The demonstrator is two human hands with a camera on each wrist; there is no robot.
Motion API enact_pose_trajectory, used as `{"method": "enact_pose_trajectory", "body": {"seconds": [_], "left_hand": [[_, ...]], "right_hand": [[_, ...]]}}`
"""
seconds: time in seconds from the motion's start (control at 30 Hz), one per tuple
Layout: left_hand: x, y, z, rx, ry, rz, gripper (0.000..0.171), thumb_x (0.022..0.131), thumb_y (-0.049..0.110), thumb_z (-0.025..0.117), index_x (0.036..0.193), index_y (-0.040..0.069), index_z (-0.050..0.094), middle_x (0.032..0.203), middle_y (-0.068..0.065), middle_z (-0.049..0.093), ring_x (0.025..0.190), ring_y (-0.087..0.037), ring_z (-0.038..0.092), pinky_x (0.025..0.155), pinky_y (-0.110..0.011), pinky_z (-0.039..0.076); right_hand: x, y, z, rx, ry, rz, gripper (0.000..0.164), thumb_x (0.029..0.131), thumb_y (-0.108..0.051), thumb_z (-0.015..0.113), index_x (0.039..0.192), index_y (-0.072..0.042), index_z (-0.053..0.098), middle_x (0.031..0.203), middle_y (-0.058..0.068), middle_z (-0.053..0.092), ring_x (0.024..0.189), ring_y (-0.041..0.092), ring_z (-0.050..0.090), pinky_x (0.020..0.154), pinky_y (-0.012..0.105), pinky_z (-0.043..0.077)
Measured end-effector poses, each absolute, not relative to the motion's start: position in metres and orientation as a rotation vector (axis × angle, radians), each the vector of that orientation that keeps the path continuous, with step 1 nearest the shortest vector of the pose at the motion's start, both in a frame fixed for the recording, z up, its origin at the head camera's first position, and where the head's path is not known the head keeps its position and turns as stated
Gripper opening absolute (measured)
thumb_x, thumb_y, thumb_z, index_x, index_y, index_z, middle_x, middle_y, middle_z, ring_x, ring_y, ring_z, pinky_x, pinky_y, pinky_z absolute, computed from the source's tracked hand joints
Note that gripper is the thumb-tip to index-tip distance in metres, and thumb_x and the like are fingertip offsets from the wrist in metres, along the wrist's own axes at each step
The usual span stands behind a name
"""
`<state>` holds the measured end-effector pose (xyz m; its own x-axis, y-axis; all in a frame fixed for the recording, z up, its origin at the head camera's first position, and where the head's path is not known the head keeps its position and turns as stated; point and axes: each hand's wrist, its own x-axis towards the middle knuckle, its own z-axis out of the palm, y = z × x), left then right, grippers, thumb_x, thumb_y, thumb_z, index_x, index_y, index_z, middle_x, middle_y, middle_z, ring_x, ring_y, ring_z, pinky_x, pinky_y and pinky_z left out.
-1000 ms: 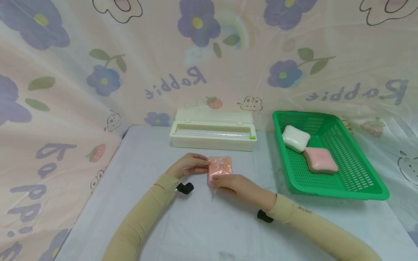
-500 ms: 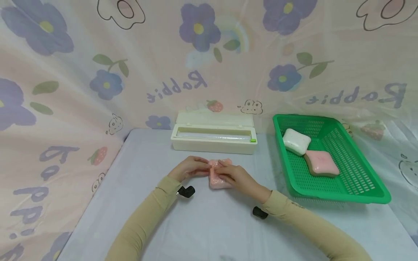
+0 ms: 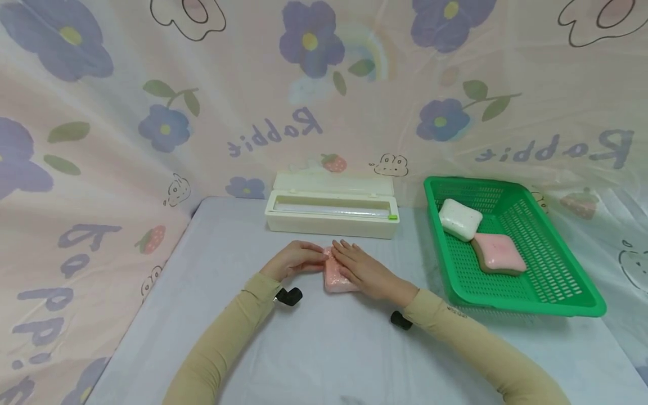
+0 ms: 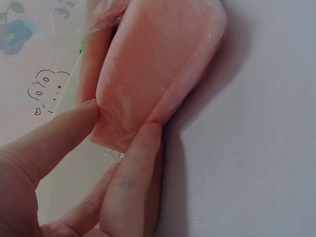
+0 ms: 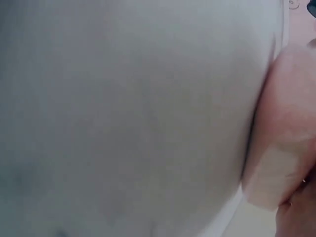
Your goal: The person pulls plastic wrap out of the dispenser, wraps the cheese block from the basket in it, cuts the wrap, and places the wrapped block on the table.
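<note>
A pink bar of soap [image 3: 338, 281] wrapped in clear cling film lies on the table between the two hands. The left hand [image 3: 297, 259] holds its left end; in the left wrist view, thumb and finger pinch the film-covered end of the bar [image 4: 158, 59]. Across the top lies the right hand [image 3: 372, 274], its fingers straight and flat, pressing the film and covering the bar's upper right part. Only a side of the pink bar [image 5: 286, 113] shows in the right wrist view, with part of a hand at the lower right edge.
Behind the hands stands a cream cling film dispenser [image 3: 331, 226], its lid up, a roll inside and a green slider [image 3: 392, 217] at the right. A green basket [image 3: 516, 306] at the right holds a white bar [image 3: 459, 219] and a pink bar [image 3: 498, 253].
The right hand has moved from the bar's near edge up onto its top, and its fingers have straightened flat there. The left hand stays at the left end.
</note>
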<state>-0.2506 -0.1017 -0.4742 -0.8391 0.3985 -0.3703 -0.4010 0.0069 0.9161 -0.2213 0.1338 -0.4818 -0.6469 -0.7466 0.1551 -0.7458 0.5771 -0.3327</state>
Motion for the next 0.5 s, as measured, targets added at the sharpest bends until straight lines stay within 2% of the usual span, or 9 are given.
{"method": "enact_pose_trajectory", "body": {"seconds": [0.13, 0.3, 0.5], "left_hand": [[-0.249, -0.101, -0.474, -0.006, 1.736, 1.882, 0.035, 0.09, 0.0, 0.063, 0.12, -0.014, 0.053, 0.111, -0.02, 0.064, 0.094, -0.023, 0.066, 0.087, -0.035, 0.053], [-0.249, -0.102, -0.475, -0.003, 1.738, 1.879, 0.038, 0.09, 0.002, 0.065, 0.123, -0.012, 0.053, 0.112, -0.02, 0.064, 0.094, -0.024, 0.067, 0.088, -0.035, 0.053], [-0.25, -0.102, -0.474, -0.005, 1.759, 1.872, 0.038, 0.09, 0.003, 0.065, 0.123, -0.011, 0.053, 0.113, -0.02, 0.063, 0.093, -0.026, 0.067, 0.087, -0.035, 0.054]], "right_hand": [[-0.214, 0.139, -0.476, -1.411, 2.787, -0.536, 0.064, 0.103, -0.04, 0.04, 0.151, -0.004, 0.02, 0.158, 0.009, 0.015, 0.144, 0.023, 0.01, 0.117, 0.039, 0.01], [-0.193, 0.148, -0.469, -1.661, 2.781, -0.414, 0.074, 0.099, -0.047, 0.047, 0.151, -0.001, 0.021, 0.158, 0.012, 0.016, 0.143, 0.027, 0.015, 0.116, 0.043, 0.018], [-0.176, 0.154, -0.471, -1.655, 2.731, -0.33, 0.077, 0.097, -0.055, 0.043, 0.152, -0.005, 0.021, 0.159, 0.008, 0.013, 0.144, 0.027, 0.013, 0.115, 0.041, 0.021]]}}
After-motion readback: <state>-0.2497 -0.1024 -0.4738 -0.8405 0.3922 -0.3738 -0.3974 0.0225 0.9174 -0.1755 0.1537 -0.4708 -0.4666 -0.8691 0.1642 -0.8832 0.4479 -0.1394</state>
